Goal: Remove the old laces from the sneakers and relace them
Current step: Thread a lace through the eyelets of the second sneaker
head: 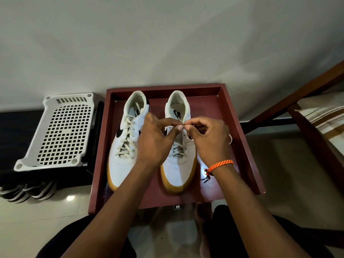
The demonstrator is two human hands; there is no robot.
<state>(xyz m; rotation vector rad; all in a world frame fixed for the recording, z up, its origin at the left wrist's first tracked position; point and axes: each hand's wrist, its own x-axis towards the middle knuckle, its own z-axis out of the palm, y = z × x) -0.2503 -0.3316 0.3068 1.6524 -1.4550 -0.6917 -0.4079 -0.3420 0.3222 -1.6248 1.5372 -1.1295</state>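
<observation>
Two white sneakers with tan soles stand side by side, toes toward me, in a dark red tray [240, 116]. The left sneaker [122, 164] is fully laced with a cream lace. The right sneaker [176, 172] has its lace [176, 146] crossed only in the lower eyelets; its upper eyelets show bare. My left hand [156, 140] and my right hand [210, 140] meet above the right sneaker's upper eyelets, and each pinches the lace end between thumb and forefinger. An orange cord is tied round my right wrist.
A white perforated plastic rack [61, 131] lies on a dark surface to the tray's left, with dark shoes beneath it. A wooden frame with a striped cloth [323, 116] stands to the right. The wall is right behind the tray. My knees and a bare foot are below.
</observation>
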